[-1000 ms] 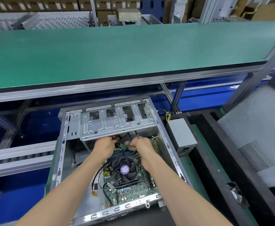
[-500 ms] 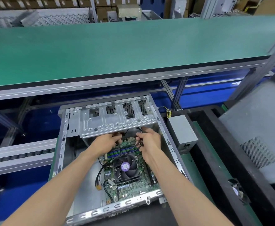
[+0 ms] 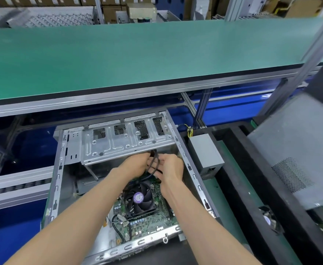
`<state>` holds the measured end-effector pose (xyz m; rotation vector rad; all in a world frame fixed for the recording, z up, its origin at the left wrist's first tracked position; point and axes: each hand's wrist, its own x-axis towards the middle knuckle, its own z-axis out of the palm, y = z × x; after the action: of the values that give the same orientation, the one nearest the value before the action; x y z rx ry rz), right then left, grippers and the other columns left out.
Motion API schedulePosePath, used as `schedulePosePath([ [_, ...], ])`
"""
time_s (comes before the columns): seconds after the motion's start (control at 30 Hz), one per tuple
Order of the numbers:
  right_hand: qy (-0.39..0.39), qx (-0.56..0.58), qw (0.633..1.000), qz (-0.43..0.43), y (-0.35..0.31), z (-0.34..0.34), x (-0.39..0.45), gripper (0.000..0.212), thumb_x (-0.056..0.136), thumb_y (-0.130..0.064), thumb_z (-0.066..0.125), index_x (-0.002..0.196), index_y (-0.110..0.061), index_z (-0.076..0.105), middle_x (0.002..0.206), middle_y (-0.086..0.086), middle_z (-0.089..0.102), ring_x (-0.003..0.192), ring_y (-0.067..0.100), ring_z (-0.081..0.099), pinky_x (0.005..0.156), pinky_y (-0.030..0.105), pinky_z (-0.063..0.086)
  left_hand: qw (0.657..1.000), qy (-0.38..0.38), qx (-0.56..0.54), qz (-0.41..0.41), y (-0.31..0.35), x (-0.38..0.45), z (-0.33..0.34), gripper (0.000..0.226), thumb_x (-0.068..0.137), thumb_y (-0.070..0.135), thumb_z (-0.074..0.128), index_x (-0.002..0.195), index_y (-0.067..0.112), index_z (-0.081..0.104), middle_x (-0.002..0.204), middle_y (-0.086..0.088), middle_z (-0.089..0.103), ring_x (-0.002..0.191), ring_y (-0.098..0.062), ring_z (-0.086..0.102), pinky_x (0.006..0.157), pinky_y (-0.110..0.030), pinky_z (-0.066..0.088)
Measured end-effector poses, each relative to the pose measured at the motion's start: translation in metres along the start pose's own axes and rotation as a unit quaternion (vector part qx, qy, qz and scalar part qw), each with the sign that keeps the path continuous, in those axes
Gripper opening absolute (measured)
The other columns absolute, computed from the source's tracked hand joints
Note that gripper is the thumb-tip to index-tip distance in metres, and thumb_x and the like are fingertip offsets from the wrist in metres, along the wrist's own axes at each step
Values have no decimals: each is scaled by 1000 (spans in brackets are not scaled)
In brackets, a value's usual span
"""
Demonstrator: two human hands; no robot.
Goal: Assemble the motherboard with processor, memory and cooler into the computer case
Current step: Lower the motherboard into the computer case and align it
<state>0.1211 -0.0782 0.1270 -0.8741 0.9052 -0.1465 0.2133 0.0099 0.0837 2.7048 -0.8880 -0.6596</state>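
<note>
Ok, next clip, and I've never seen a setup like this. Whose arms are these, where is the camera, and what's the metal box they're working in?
There is no robot: a person wears one camera on the head, looking forward and down, so the two bare arms are the person's own. The metal box is an open computer case lying below a green workbench. Inside it sits the motherboard with a black cooler fan on top. The left hand and the right hand meet near the drive cage, both holding black cables. A grey power supply lies outside the case, to its right.
</note>
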Motion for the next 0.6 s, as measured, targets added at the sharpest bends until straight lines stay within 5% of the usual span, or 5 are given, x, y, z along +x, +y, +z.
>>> schedulePosePath([
  [0.07,7,-10,1000,12,6,-4,-4,25,84,7,48,86,11,72,78,23,73,62,25,71,58,37,61,1000,-22,-5,-8,3,7,0,19,103,14,44,120,11,54,128,-12,61,110,-26,57,79,-26,35],
  [0.23,76,-116,989,56,16,-15,-6,23,91,3,47,107,6,63,98,20,65,60,27,64,52,39,60,998,-13,-54,-7,17,21,8,30,108,26,38,121,6,57,124,-17,65,110,-32,61,82,-32,43],
  [0.33,118,-217,969,28,10,-19,1,37,95,-6,42,129,-1,55,123,20,61,86,27,60,80,45,62,997,14,-74,-7,19,28,16,27,107,27,38,113,9,57,127,-16,64,112,-33,59,82,-30,40],
  [0.43,129,-299,945,-1,5,-20,7,50,100,-12,41,150,-2,40,149,18,49,127,35,54,107,45,47,996,25,-86,7,18,34,17,32,107,27,40,121,8,62,128,-14,64,114,-30,59,84,-27,38],
  [0.6,88,-365,926,-32,3,-19,12,58,98,-5,40,155,-14,37,156,11,43,137,32,46,106,34,42,995,27,-90,47,22,38,15,35,106,23,40,132,11,59,138,-9,59,126,-27,52,92,-25,36],
])
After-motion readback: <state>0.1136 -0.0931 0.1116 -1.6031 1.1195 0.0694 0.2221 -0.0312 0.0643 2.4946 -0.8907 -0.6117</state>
